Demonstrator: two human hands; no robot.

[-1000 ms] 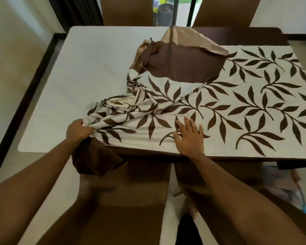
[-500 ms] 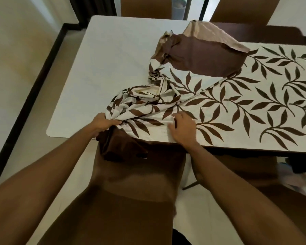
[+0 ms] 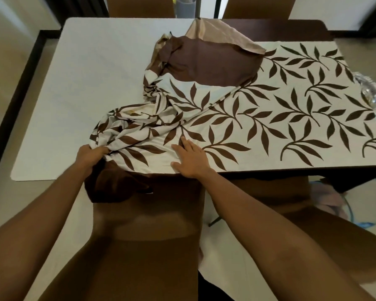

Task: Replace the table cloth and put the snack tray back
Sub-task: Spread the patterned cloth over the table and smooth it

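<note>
Currently, the bunched table cloth is clutched by the left hand at the table edge; the right hand is pressed flat on it. The spread half could be dragged askew by an uneven pull.

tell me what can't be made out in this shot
- left hand: fingers buried in bunched leaf-print cloth, head view
- clear glassy object: blurred, cut by right edge, head view
- table, right half: covered by the cloth, head view
</note>
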